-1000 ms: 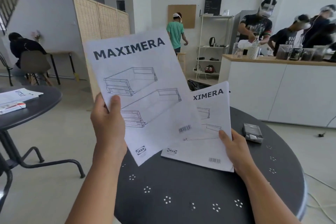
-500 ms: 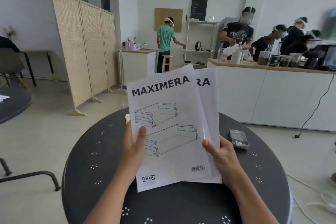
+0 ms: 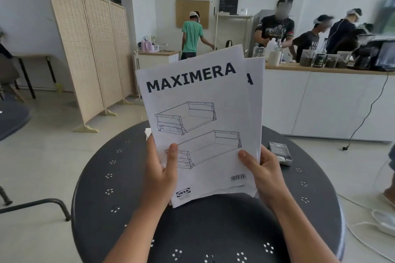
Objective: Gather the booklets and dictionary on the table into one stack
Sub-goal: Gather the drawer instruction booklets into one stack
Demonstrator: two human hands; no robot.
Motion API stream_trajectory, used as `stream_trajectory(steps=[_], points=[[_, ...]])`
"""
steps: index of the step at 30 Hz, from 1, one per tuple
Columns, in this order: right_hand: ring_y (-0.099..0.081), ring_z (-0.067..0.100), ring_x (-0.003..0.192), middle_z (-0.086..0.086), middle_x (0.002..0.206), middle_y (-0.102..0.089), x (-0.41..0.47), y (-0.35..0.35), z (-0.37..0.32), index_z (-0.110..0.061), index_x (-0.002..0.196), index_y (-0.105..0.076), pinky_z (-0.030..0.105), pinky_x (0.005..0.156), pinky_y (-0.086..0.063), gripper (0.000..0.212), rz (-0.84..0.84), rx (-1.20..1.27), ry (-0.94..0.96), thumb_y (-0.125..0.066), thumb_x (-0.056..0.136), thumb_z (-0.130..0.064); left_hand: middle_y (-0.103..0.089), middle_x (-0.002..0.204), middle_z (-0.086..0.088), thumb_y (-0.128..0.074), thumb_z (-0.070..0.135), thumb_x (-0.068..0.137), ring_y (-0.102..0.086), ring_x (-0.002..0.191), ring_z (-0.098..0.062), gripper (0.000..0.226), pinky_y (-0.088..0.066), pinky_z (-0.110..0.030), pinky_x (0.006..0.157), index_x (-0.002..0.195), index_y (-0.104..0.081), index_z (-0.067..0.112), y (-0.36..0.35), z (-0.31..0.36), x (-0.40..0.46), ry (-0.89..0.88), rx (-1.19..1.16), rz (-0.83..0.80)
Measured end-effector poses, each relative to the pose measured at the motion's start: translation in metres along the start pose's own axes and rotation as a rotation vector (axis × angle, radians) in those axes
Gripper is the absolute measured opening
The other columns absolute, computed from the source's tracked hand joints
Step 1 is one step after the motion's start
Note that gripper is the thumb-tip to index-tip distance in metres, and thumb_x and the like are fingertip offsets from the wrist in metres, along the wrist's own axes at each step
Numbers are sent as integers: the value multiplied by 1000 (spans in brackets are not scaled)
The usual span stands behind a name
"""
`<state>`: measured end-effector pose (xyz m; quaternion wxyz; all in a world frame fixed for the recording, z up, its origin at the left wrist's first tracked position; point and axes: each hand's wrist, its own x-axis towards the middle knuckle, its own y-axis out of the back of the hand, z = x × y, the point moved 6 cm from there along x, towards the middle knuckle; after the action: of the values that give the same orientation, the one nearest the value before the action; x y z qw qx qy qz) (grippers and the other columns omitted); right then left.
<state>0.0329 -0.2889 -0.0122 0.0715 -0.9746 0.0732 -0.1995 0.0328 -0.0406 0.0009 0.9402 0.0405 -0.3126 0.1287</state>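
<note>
A person holds two white paper booklets upright over a round, dark grey metal desk [image 3: 132,177] with small perforated flower patterns. The front white booklet [image 3: 198,126] bears the bold black word "MAXIMERA", two line drawings of drawers, a barcode and a small logo at its lower edge. The second white booklet [image 3: 254,100] sits directly behind it, offset to the right so only a strip of its right side and a fragment of its title show. The left hand [image 3: 161,168] grips the lower left edge of the front booklet, thumb pressed across the cover. The right hand [image 3: 264,172] clasps the lower right edges of both booklets, thumb on the front cover (the other fingers are hidden behind the paper). Both booklets are lifted clear of the desk, tilted slightly back. A small, dark grey, thick pocket dictionary [image 3: 280,151] lies flat on the desk just right of the right hand, apart from the booklets. A sliver of white paper [image 3: 148,132] peeks out on the desk behind the booklets' left edge
</note>
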Motion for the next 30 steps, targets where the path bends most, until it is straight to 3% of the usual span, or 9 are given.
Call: stream_trajectory(steps=[2,8,13,17,20,23,27,30], points=[[-76,31,89,11,100,-80,0,-1,1,-13,104,-73,46,76,-63,23,-30,10,-20,-68,81,-19,-61,135,-1,-52,16,102,-62,122,-11,46,-51,-38,103,146,-37,11,-2,0,-1,-3,-18,10],[-77,27,89,10,100,-81,-2,4,1,-8,105,-72,36,73,-63,27,-92,16,-19,-68,79,-9,-61,129,5,-52,10,100,-62,115,0,46,-51,-14,91,143,-39,1,4,11,-6,-137,10,72],[-75,30,91,12,99,-80,2,10,6,-9,95,-77,45,79,-60,25,-68,32,3,-74,73,2,-62,130,15,-54,19,100,-60,118,7,45,-49,-13,96,144,-43,16,-1,6,-4,-28,-29,-32],[-75,22,86,5,91,-80,0,8,5,-15,87,-79,39,76,-61,13,-4,17,59,-70,85,-6,-62,128,29,-52,33,100,-56,120,12,43,-42,-2,90,142,-43,28,-10,-3,-7,79,-97,-83],[-74,20,85,2,90,-80,-1,5,0,-22,87,-80,36,75,-61,12,38,49,95,-71,88,-28,-66,125,23,-53,33,100,-59,118,6,37,-44,-6,92,136,-49,27,-9,-3,-6,67,-96,-26],[-75,18,88,2,95,-80,-1,5,-4,-21,96,-78,30,74,-61,35,39,95,110,-74,79,-51,-66,121,22,-56,35,98,-62,115,3,35,-47,-10,92,131,-51,25,-9,-2,-7,25,-58,14],[-75,11,80,-3,85,-79,-4,0,-7,-10,98,-71,23,67,-58,19,39,58,114,-53,98,-17,-67,120,20,-57,37,96,-62,115,1,36,-49,-13,92,130,-51,26,-11,3,-7,23,-76,1],[-73,9,74,-4,79,-78,-6,1,-10,-14,88,-73,21,64,-57,31,87,49,134,-46,102,-11,-68,122,13,-57,31,96,-64,115,-2,34,-50,-17,95,129,-50,23,-10,11,-10,-19,-95,33]])
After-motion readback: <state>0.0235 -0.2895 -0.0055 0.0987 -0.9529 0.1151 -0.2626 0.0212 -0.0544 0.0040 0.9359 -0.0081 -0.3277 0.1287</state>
